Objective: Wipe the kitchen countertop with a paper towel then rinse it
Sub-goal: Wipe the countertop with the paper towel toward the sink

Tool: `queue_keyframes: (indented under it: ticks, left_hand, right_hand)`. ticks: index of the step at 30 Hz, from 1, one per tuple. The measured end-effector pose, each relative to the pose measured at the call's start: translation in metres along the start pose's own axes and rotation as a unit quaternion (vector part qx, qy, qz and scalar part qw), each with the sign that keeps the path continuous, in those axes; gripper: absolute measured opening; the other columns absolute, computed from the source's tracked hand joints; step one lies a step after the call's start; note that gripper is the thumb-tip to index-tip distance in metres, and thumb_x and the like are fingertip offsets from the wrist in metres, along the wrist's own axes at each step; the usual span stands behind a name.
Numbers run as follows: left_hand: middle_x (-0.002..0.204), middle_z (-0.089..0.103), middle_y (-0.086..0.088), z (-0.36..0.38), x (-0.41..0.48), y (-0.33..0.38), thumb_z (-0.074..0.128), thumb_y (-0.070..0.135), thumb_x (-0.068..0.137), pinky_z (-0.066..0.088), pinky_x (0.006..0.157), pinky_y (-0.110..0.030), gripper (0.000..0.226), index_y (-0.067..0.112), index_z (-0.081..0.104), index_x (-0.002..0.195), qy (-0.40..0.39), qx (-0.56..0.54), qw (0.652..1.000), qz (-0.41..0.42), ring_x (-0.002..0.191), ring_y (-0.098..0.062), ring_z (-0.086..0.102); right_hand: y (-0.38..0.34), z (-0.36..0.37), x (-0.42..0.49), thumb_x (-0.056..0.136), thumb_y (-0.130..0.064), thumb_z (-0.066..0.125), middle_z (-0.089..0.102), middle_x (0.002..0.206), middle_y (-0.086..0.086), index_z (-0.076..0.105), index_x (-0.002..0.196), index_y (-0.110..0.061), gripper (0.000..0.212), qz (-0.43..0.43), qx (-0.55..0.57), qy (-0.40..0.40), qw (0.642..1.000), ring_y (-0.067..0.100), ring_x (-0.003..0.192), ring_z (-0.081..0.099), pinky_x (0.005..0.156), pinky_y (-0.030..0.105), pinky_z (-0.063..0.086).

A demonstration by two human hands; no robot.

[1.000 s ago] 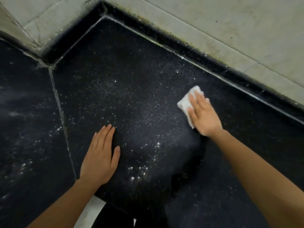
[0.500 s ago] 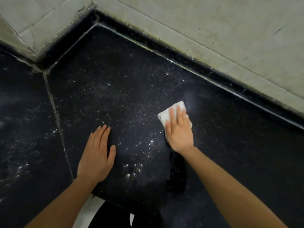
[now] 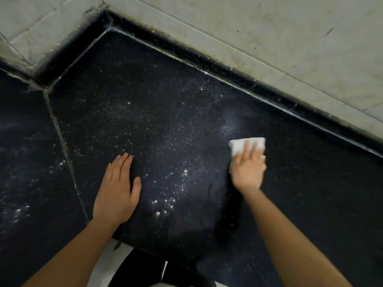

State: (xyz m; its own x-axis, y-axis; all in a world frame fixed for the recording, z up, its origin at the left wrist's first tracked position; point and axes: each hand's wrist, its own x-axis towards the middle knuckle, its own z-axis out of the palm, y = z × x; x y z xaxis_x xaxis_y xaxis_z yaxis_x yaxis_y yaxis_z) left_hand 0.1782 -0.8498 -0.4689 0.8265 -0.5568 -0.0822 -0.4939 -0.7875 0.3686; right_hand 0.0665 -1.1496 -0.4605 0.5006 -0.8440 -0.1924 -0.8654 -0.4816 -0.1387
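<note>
A black speckled countertop (image 3: 157, 104) fills the view, dusted with white specks and powder around its middle. My right hand (image 3: 247, 169) lies flat on a folded white paper towel (image 3: 246, 144) and presses it onto the counter right of centre; the towel's far edge shows beyond my fingertips. My left hand (image 3: 118, 191) rests palm down on the counter near the front edge, fingers together, holding nothing. A faint smeared streak lies just beyond the towel.
Pale tiled walls (image 3: 269, 38) meet the counter in a corner at the upper left, with a raised black ledge (image 3: 207, 65) along them. A grout seam (image 3: 62, 146) splits the counter on the left. Light floor (image 3: 116, 257) shows below the front edge.
My right hand slid the towel toward me and left, then back out to the right. My left hand stayed planted in the same spot.
</note>
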Motion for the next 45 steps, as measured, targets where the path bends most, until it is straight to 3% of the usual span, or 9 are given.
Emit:
queue_keyframes:
  ticks: [3,6,8,18,24,30,34,40,45]
  left_hand:
    - [0.152,0.028,-0.012,0.000,-0.001,0.000,0.021,0.041,0.092,0.012,0.118,-0.037,0.066,0.001,0.027,0.145,0.001,-0.009,1.000,0.002,0.143,-0.021,0.019]
    - [0.153,0.026,-0.011,0.000,-0.002,0.001,0.020,0.041,0.093,0.010,0.118,-0.036,0.067,0.002,0.026,0.146,0.004,-0.024,1.000,0.000,0.143,-0.020,0.018]
    - [0.154,0.026,-0.011,0.000,-0.003,0.000,0.020,0.040,0.093,0.010,0.119,-0.036,0.066,0.002,0.026,0.146,0.006,-0.030,1.000,0.004,0.144,-0.019,0.017]
    - [0.153,0.026,-0.012,0.002,-0.002,-0.001,0.022,0.038,0.094,0.009,0.119,-0.037,0.064,0.001,0.026,0.146,0.011,-0.033,0.999,0.010,0.144,-0.021,0.017]
    - [0.154,0.024,-0.012,0.001,-0.003,-0.002,0.021,0.037,0.094,0.008,0.119,-0.036,0.063,0.002,0.024,0.146,0.003,-0.028,1.000,0.008,0.144,-0.021,0.015]
    - [0.155,0.023,-0.010,-0.001,-0.004,0.001,0.026,0.032,0.096,0.004,0.118,-0.032,0.059,0.003,0.023,0.147,0.004,-0.044,0.999,0.001,0.144,-0.019,0.014]
    - [0.155,0.022,-0.009,-0.001,-0.003,0.001,0.023,0.034,0.095,0.003,0.118,-0.030,0.061,0.003,0.022,0.148,0.002,-0.045,0.999,0.002,0.144,-0.017,0.013]
    - [0.155,0.022,-0.007,0.001,-0.003,-0.002,0.023,0.035,0.095,0.006,0.119,-0.032,0.061,0.004,0.024,0.147,0.007,-0.048,0.999,0.003,0.144,-0.016,0.013]
    - [0.155,0.024,-0.008,-0.001,-0.003,-0.001,0.022,0.036,0.095,0.005,0.119,-0.031,0.061,0.003,0.025,0.147,0.012,-0.043,0.999,0.006,0.144,-0.017,0.014]
  right_hand:
    - [-0.038,0.021,-0.072,0.098,-0.034,0.023,0.029,0.150,0.024,0.033,0.145,-0.006,0.056,-0.207,-0.005,-0.001,0.978,0.041,0.137,0.030,0.110,0.050,0.028]
    - [-0.043,0.020,-0.101,0.099,-0.041,0.003,-0.008,0.158,0.002,0.000,0.150,-0.021,0.055,-0.349,-0.014,-0.092,0.933,0.021,0.145,-0.014,0.117,0.032,-0.011]
    - [-0.028,0.015,-0.088,0.099,-0.042,-0.001,-0.008,0.158,0.000,-0.001,0.150,-0.022,0.055,-0.383,-0.037,-0.098,0.918,0.019,0.145,-0.014,0.119,0.035,-0.007]
    - [0.036,-0.006,-0.019,0.103,-0.032,0.016,0.000,0.159,0.015,0.003,0.152,-0.011,0.055,0.039,-0.026,-0.023,0.999,0.032,0.146,-0.003,0.118,0.044,0.002]
    - [-0.029,0.030,-0.118,0.101,-0.036,0.012,0.025,0.151,0.020,0.027,0.147,-0.005,0.057,-0.220,-0.052,-0.010,0.974,0.039,0.139,0.027,0.115,0.044,0.018]
    - [-0.016,0.026,-0.135,0.101,-0.038,0.016,0.022,0.156,0.008,0.025,0.149,-0.015,0.053,-0.413,-0.115,-0.082,0.900,0.028,0.144,0.019,0.118,0.044,0.017]
    - [0.017,0.007,-0.059,0.100,-0.039,-0.005,0.025,0.153,0.018,0.020,0.148,-0.005,0.064,-0.284,-0.127,-0.051,0.949,0.038,0.140,0.027,0.110,0.050,0.031]
    - [-0.019,0.001,-0.005,0.102,-0.035,0.012,-0.008,0.159,0.012,-0.003,0.151,-0.013,0.056,-0.018,-0.032,-0.045,0.998,0.031,0.145,-0.011,0.118,0.042,-0.004]
    - [-0.076,0.035,-0.082,0.094,-0.041,-0.007,-0.014,0.154,0.014,-0.009,0.148,-0.012,0.061,-0.217,-0.052,-0.037,0.974,0.035,0.145,-0.008,0.114,0.040,-0.010]
